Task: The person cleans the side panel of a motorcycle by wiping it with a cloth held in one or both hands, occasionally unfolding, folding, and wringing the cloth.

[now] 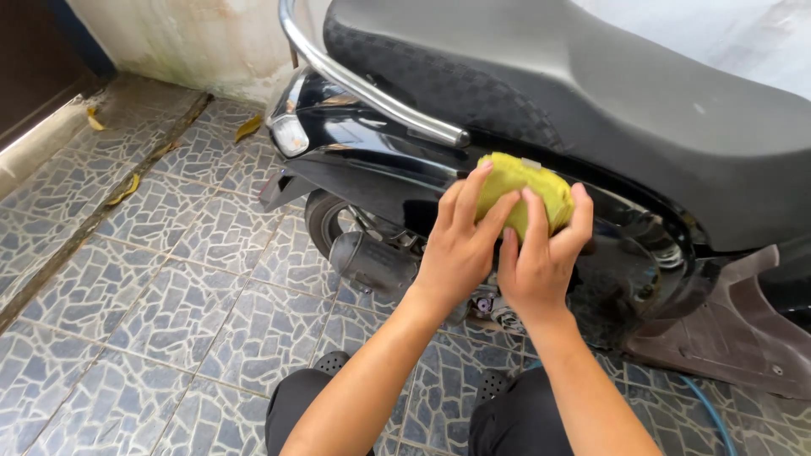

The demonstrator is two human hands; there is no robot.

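Both my hands press a yellow cloth (517, 186) against the glossy black side panel (380, 165) of a scooter. My left hand (460, 249) grips the cloth's left part, fingers spread over it. My right hand (541, 262) holds its right part, fingers curled over the top. The cloth sits just below the scooter's black seat (591, 84) and the chrome grab rail (363, 89).
The scooter's rear wheel (325, 221), exhaust (372, 263) and tail light (289, 133) are to the left of my hands. Patterned stone tiles (152, 295) cover the floor. A blue hose (705, 405) lies at the lower right. My knees (515, 418) are at the bottom.
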